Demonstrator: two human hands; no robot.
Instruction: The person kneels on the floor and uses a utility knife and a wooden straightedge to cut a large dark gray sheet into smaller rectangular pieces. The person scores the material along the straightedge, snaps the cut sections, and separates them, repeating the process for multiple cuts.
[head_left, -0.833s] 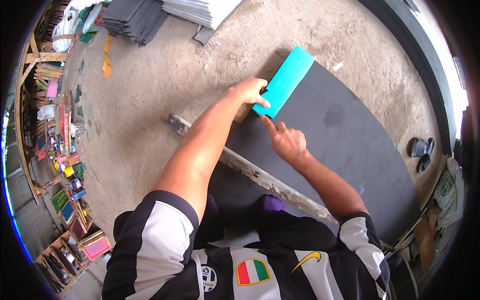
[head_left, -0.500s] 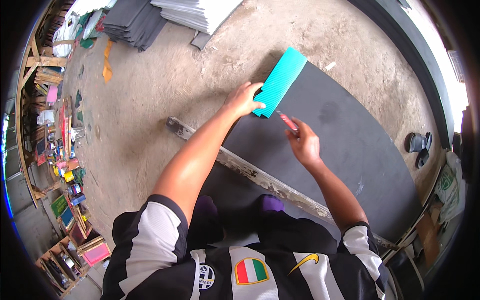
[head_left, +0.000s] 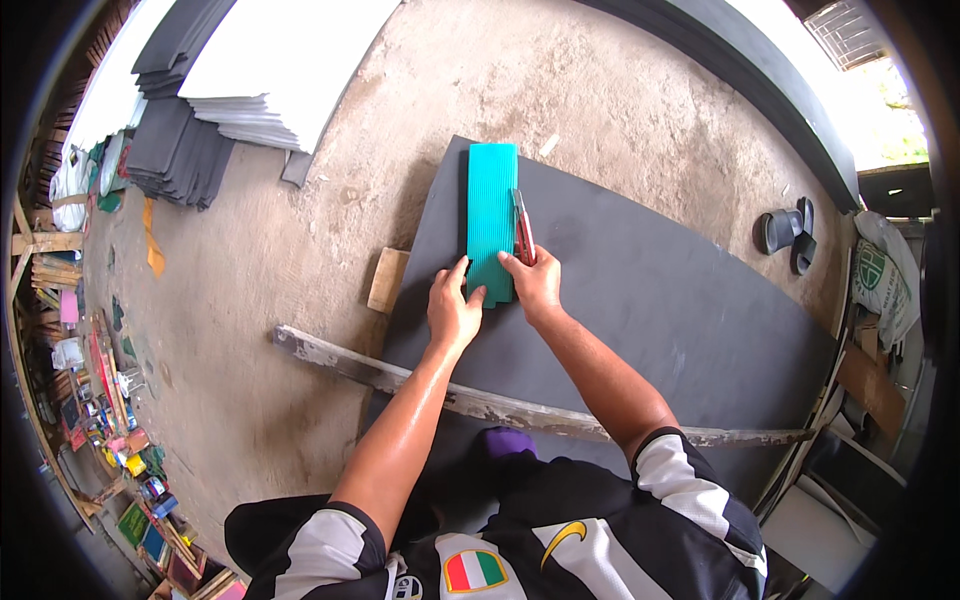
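A teal ribbed strip (head_left: 492, 220) lies flat on a large dark grey sheet (head_left: 660, 290) that is spread over the concrete floor (head_left: 300, 260), near the sheet's far left corner. The left hand (head_left: 453, 308) presses down on the strip's near end, fingers spread, with the fingertips on the teal edge and the palm on the dark sheet. The right hand (head_left: 536, 282) sits just beside it at the strip's right edge, closed around a thin red tool (head_left: 522, 228) that runs along that edge; whether it is a knife or a pen cannot be told. A long weathered wooden plank (head_left: 420, 385) lies across the near part of the sheet, under both forearms. A small wooden block (head_left: 387, 280) rests on the floor just beside the sheet's left edge. Stacks of grey and white sheets (head_left: 230, 100) stand well apart at the far left, and a pair of dark sandals (head_left: 787, 232) lies on the floor to the right
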